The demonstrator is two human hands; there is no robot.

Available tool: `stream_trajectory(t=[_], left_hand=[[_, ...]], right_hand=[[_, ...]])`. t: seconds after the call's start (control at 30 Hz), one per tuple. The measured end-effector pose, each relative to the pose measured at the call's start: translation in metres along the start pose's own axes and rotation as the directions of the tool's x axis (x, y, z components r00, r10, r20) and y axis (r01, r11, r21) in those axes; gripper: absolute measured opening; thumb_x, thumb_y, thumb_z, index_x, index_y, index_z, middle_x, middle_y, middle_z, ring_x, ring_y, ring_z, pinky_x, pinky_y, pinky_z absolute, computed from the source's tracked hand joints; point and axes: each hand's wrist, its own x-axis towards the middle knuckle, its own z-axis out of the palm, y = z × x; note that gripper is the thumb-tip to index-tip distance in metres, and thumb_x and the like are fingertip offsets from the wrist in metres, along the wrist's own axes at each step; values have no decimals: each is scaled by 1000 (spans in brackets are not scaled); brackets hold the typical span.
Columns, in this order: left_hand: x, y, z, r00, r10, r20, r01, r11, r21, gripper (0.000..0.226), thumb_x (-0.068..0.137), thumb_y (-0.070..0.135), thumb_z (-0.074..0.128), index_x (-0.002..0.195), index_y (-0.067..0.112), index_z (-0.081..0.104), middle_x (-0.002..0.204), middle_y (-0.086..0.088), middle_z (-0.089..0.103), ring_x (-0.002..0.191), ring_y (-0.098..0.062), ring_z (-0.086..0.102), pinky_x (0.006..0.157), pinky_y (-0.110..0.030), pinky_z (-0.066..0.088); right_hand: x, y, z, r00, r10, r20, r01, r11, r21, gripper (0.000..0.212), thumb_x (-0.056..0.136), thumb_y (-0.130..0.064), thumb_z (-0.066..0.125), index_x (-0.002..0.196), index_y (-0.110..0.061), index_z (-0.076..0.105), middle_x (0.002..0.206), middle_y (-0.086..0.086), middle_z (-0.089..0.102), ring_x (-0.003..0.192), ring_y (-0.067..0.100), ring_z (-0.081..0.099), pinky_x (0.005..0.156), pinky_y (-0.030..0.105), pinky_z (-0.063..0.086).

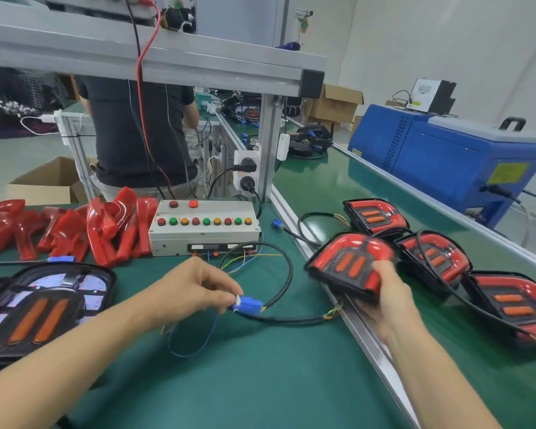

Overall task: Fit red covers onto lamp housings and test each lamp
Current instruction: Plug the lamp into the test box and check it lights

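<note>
The left hand (195, 289) pinches a blue plug (248, 305) between thumb and fingertips, just above the table (260, 366). A black cable (287, 274) loops from the plug up toward the tester box (203, 227) beyond this hand. The right hand (384, 292) grips a covered lamp (350, 264) by its near edge, holding it tilted over the metal rail (362, 332) that runs between the hands. Three more covered lamps (437, 258) lie just beyond and to the right of the right hand. Left of the left hand lies a bare housing (41, 308), and past it a heap of red covers (75, 230).
</note>
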Motion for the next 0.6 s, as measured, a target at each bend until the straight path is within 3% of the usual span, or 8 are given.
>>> stream_trajectory(t=[0.07,0.13,0.27,0.4,0.43,0.5,0.57,0.6], left_hand=[[0,-1,1,999,-9,45,7,999,50,10,77,17,69,81,22,77,59,1,65,53,-3,49,52,-11,35],[3,-3,8,998,-7,70,2,997,74,13,74,25,67,83,23,76,62,1,66,57,-7,50,56,-15,36],[12,0,18,990,-36,138,25,996,83,15,71,28,69,83,23,76,68,-4,68,61,-10,52,61,-22,38],[6,9,10,964,-120,239,90,987,133,20,68,39,69,80,24,77,79,4,74,71,-6,63,71,-20,49],[6,10,5,974,-123,189,99,986,133,21,67,41,69,78,26,77,80,7,74,72,-5,64,70,-19,49],[12,7,-11,994,-46,-104,66,978,199,8,72,32,69,76,31,76,83,11,72,80,-7,65,75,-21,48],[22,-2,-37,872,77,-484,129,917,378,24,81,9,62,92,27,73,99,4,70,97,-19,60,87,-30,45],[25,-7,-52,802,97,-590,238,853,464,36,82,2,56,110,21,69,113,-4,64,107,-25,54,93,-35,43]], right_hand=[[-2,-8,-9,997,-79,-7,79,987,138,18,93,-26,52,81,-13,59,72,3,67,67,17,64,64,32,55],[-8,-13,-10,989,-121,79,103,973,208,20,92,-27,53,80,-15,64,64,-2,69,57,9,63,49,24,50],[-18,-5,15,958,-83,275,88,996,-7,36,93,-28,52,68,-16,74,61,-2,69,48,7,59,40,20,44],[-20,15,32,931,28,363,27,989,-146,25,93,-30,53,98,-12,69,77,3,76,60,12,68,56,24,50],[-19,20,33,928,48,370,6,990,-144,25,93,-29,53,103,-12,69,82,4,76,63,13,69,59,25,51],[-17,26,33,927,69,369,-30,993,-111,26,94,-27,52,107,-11,68,83,5,77,63,12,70,62,27,51],[-14,27,33,929,81,362,-66,996,-52,28,96,-25,51,108,-8,68,86,8,76,63,13,70,68,30,52],[-13,27,33,929,85,360,-81,996,-27,27,96,-23,50,108,-6,68,87,9,76,64,14,71,70,31,53]])
